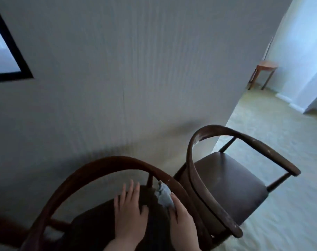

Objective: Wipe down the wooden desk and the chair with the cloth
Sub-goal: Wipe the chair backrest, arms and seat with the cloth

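Head view: cloth (163, 195) bunched under right hand (181, 220).

I am seeing no text, label, brand, number or sign that I can read anywhere in this view.
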`<act>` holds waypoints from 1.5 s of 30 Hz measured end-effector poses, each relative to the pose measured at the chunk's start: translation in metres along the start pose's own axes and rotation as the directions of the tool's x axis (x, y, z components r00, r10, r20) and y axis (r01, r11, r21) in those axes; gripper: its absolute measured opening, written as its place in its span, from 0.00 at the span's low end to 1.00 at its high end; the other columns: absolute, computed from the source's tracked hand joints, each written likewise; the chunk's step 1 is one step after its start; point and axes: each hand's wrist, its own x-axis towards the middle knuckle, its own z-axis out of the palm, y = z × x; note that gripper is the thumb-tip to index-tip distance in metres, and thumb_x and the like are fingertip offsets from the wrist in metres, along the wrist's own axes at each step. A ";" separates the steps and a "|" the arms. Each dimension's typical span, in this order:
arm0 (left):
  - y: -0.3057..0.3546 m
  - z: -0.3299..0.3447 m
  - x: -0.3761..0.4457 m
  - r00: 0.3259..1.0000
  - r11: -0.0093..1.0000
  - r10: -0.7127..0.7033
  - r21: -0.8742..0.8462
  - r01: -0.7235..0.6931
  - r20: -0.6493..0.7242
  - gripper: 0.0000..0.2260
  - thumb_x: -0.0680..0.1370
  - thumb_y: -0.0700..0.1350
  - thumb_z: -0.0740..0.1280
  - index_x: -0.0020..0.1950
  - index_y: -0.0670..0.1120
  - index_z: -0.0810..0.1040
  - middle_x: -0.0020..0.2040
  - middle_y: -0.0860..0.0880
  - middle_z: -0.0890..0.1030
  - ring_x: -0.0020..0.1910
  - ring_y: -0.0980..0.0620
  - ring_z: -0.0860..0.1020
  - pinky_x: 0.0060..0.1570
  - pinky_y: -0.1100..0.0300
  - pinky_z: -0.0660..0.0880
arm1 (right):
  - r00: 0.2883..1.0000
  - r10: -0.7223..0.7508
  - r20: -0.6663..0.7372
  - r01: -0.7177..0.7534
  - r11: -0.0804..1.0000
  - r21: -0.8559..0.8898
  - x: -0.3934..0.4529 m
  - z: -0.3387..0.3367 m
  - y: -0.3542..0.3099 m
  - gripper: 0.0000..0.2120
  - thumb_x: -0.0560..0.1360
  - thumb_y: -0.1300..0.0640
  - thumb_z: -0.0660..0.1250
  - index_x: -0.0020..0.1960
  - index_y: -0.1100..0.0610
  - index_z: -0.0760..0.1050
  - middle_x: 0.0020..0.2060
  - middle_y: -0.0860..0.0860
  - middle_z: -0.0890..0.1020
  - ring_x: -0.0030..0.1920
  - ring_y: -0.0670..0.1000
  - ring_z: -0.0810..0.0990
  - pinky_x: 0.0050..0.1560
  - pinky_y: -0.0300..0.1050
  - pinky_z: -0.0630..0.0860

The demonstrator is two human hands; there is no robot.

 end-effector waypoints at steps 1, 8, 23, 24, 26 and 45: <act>0.012 -0.010 0.005 0.999 1.000 0.013 -0.026 -0.015 -0.047 0.32 0.82 0.52 0.56 0.79 0.53 0.39 0.77 0.55 0.35 0.75 0.54 0.33 0.75 0.51 0.36 | 1.000 -0.021 0.006 0.022 1.000 -0.016 0.004 -0.010 -0.005 0.18 0.82 0.54 0.60 0.70 0.40 0.69 0.66 0.33 0.69 0.63 0.34 0.68 0.56 0.24 0.61; 0.084 -0.038 0.001 0.976 0.982 -0.082 -0.185 0.044 -0.202 0.30 0.81 0.49 0.59 0.80 0.52 0.48 0.80 0.53 0.43 0.78 0.52 0.39 0.75 0.51 0.38 | 0.974 -0.207 0.093 0.218 0.968 -0.125 0.028 -0.082 -0.013 0.19 0.82 0.56 0.58 0.72 0.46 0.67 0.69 0.44 0.72 0.69 0.45 0.69 0.63 0.35 0.65; 0.169 -0.033 -0.087 0.865 0.922 -0.311 -0.345 0.175 -0.393 0.24 0.81 0.49 0.59 0.78 0.53 0.59 0.79 0.53 0.54 0.78 0.52 0.47 0.76 0.49 0.44 | 0.912 -0.367 0.182 0.371 0.929 0.013 0.017 -0.185 0.014 0.18 0.82 0.57 0.56 0.69 0.45 0.70 0.57 0.45 0.80 0.53 0.46 0.79 0.42 0.37 0.71; 0.169 -0.032 -0.091 0.859 0.918 -0.320 -0.354 0.178 -0.399 0.24 0.81 0.49 0.59 0.78 0.53 0.59 0.79 0.53 0.54 0.78 0.52 0.48 0.76 0.48 0.44 | 0.911 -0.371 0.178 0.372 0.928 0.030 0.014 -0.187 0.016 0.18 0.82 0.57 0.56 0.69 0.45 0.70 0.57 0.45 0.80 0.55 0.47 0.79 0.46 0.40 0.73; 0.172 -0.031 -0.100 0.859 0.915 -0.321 -0.365 0.172 -0.400 0.24 0.81 0.49 0.60 0.77 0.53 0.60 0.79 0.53 0.54 0.78 0.52 0.48 0.76 0.48 0.45 | 0.911 -0.377 0.169 0.375 0.926 0.045 0.006 -0.190 0.020 0.17 0.82 0.57 0.56 0.69 0.45 0.71 0.58 0.47 0.81 0.56 0.48 0.79 0.50 0.44 0.75; 0.182 0.054 -0.166 0.731 0.757 -0.620 -0.465 0.460 -0.286 0.23 0.81 0.47 0.61 0.76 0.52 0.63 0.78 0.50 0.59 0.77 0.49 0.55 0.75 0.44 0.53 | 0.930 -0.251 0.266 0.251 0.967 0.037 0.010 -0.233 0.087 0.14 0.81 0.55 0.57 0.65 0.47 0.74 0.51 0.47 0.82 0.50 0.50 0.80 0.49 0.49 0.76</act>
